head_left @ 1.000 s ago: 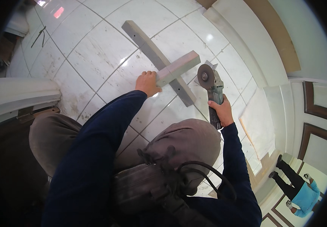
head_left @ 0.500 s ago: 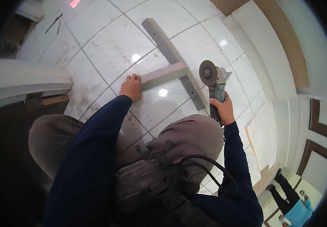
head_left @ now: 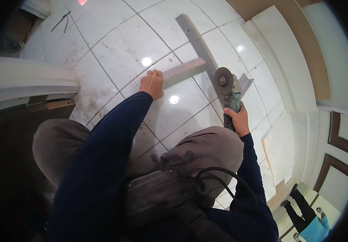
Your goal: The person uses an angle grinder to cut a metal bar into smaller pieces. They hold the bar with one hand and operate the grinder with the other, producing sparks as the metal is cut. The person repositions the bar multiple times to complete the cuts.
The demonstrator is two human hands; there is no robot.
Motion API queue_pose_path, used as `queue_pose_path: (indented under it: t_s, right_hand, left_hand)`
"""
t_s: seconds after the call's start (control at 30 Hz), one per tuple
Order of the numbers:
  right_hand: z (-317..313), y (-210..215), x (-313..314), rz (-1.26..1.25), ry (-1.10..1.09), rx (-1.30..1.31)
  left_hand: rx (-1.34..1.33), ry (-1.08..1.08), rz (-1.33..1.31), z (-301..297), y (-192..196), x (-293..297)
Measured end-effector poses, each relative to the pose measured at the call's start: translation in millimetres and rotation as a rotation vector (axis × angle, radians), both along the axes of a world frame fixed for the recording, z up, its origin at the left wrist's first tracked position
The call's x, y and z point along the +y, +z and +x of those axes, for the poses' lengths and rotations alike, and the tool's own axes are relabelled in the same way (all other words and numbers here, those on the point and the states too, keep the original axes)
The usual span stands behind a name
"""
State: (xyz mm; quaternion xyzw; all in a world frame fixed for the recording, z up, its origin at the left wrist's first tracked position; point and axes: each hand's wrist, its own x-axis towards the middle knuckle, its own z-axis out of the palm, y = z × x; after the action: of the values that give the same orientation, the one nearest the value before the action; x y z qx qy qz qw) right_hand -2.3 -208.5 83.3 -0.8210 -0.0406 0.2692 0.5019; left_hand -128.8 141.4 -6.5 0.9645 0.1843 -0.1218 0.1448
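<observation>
My left hand (head_left: 152, 84) is closed round the near-left end of a short grey bar (head_left: 184, 72), perhaps a metal profile. The bar's far end lies at, or over, the left edge of a longer grey bar (head_left: 198, 42), which lies slantwise on the floor. My right hand (head_left: 240, 120) is wrapped round the body of an angle grinder (head_left: 233, 97), thumb along its side. The grinder's brown disc (head_left: 223, 80) points away from me, beside the long bar and apart from the short one. The grinder hides the long bar's near end.
A small angled grey piece (head_left: 246, 82) lies beyond the grinder. Long white panels (head_left: 276, 52) stand along the right. To the left are a white ledge (head_left: 29, 82) and a dark brown panel (head_left: 17, 133). A person in a blue top (head_left: 315, 230) is at lower right.
My left hand and the short bar have moved right and slightly away from me. The long bar has shifted right too. The grinder stays in my right hand, now overlapping the long bar in view.
</observation>
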Motion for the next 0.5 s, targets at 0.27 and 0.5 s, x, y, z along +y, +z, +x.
queue_pose_path:
  t_s: [0.27, 0.5]
  right_hand:
    - [11.5, -17.0, 15.9, -0.33, 0.162, -0.163]
    - [31.2, -28.5, 71.1, -0.439, 0.345, -0.199]
  left_hand:
    - [-0.188, 0.016, -0.073, 18.4, -25.8, -20.4]
    - [-0.242, 0.178, -0.267, 4.5, -18.0, -0.7]
